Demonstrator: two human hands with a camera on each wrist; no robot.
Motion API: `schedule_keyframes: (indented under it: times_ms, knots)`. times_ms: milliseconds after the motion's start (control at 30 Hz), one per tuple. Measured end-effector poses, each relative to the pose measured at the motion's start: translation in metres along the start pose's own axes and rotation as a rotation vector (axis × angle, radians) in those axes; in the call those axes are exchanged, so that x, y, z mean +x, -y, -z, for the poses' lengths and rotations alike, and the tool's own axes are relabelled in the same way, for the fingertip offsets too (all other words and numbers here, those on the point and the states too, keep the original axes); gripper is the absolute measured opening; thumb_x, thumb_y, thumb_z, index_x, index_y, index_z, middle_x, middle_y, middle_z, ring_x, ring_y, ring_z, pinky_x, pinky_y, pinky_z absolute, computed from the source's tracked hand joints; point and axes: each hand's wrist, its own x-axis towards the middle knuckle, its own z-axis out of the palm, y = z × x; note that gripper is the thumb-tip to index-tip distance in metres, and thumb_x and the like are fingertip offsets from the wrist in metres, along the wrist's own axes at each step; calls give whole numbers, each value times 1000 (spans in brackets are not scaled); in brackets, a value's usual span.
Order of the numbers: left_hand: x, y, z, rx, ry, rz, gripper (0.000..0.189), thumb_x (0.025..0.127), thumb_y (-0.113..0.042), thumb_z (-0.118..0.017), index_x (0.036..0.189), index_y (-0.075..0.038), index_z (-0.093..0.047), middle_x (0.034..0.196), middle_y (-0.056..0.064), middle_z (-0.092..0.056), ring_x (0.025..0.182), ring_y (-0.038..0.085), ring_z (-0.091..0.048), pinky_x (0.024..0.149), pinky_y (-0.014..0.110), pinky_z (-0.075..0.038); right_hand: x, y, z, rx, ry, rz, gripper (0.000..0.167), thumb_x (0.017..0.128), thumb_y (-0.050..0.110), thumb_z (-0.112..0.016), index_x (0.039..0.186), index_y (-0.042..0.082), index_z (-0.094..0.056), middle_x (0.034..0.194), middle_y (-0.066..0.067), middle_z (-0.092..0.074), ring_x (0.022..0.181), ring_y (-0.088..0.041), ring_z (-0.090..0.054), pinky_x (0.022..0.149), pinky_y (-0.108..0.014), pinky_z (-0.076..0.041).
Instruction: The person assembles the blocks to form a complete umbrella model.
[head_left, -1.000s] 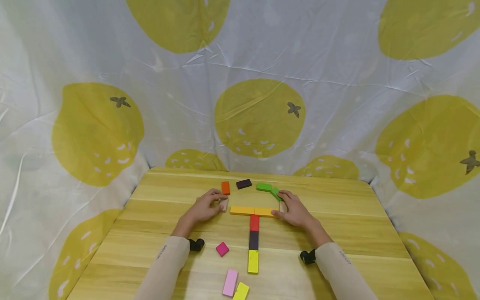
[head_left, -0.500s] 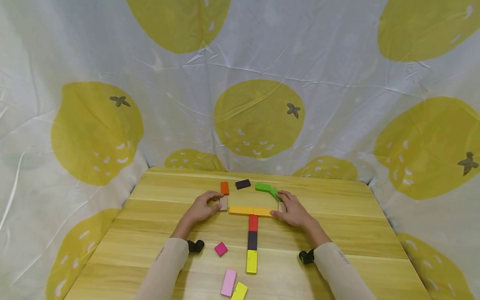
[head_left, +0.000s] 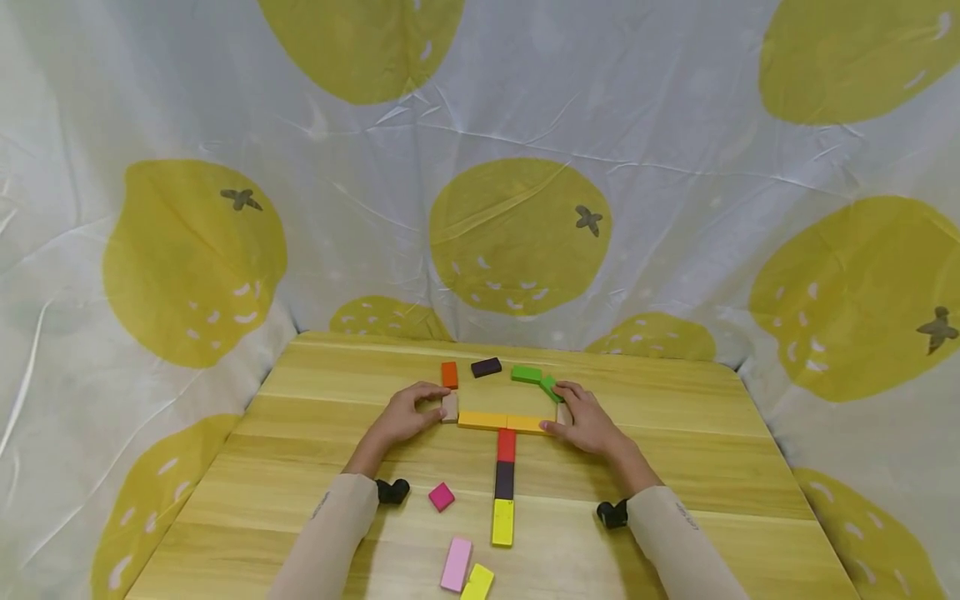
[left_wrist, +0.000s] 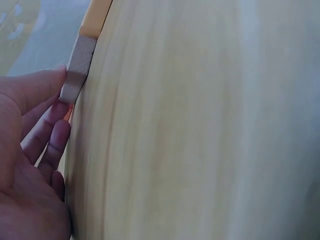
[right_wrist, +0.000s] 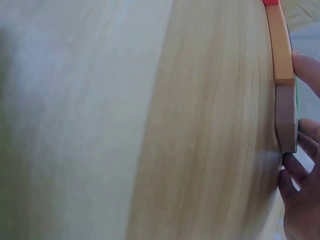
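In the head view, my left hand (head_left: 408, 412) pinches a plain wooden block (head_left: 450, 407) between thumb and fingers. That block stands against the left end of an orange-yellow block (head_left: 482, 420), also seen in the left wrist view, where the wooden block (left_wrist: 80, 67) adjoins it. My right hand (head_left: 588, 421) lays its thumb on the second orange-yellow block (head_left: 528, 425), with fingers bent beside another plain wooden block (right_wrist: 286, 117) at the row's right end. Its index finger is right at a small green block (head_left: 551, 387). The palm partly hides the right wooden block in the head view.
Red (head_left: 507, 444), dark (head_left: 505, 480) and yellow (head_left: 503, 522) blocks form a line below the row. Behind it lie orange (head_left: 449, 375), dark (head_left: 487, 367) and green (head_left: 527, 374) blocks. Magenta (head_left: 442, 497), pink (head_left: 456, 564) and yellow (head_left: 477, 582) blocks lie nearer on the wooden table (head_left: 675, 467).
My left hand has straightened the tilted plain wooden block and slid it right, up to the orange-yellow row. The right hand has stayed nearly still.
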Motion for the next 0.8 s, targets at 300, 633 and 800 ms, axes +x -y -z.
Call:
schedule_keyframes:
  times_ms: [300, 633, 800]
  knots:
    - [1, -2, 0, 45, -6, -29, 39, 97, -25, -74, 135, -19, -69, 138, 4, -65, 125, 29, -61, 112, 54, -45, 0, 0, 0, 4, 4, -3, 85, 93, 55, -69, 156, 6, -42, 163, -13, -36, 145, -41, -39, 117, -61, -38]
    - [2, -7, 1, 176, -44, -135, 40, 96, -23, -73, 135, -12, -68, 141, 10, -60, 137, 35, -52, 118, 58, -38, 2, -2, 0, -16, 14, -11, 85, 94, 56, -68, 157, 7, -40, 164, -12, -35, 145, -40, -38, 117, -61, -38]
    - [5, -9, 1, 226, 16, -172, 37, 99, -24, -71, 134, -11, -69, 140, 10, -61, 134, 32, -56, 116, 51, -44, 0, -2, -1, -11, 13, -16, 86, 93, 57, -68, 157, 7, -40, 164, -12, -34, 146, -40, -37, 118, -61, -37]
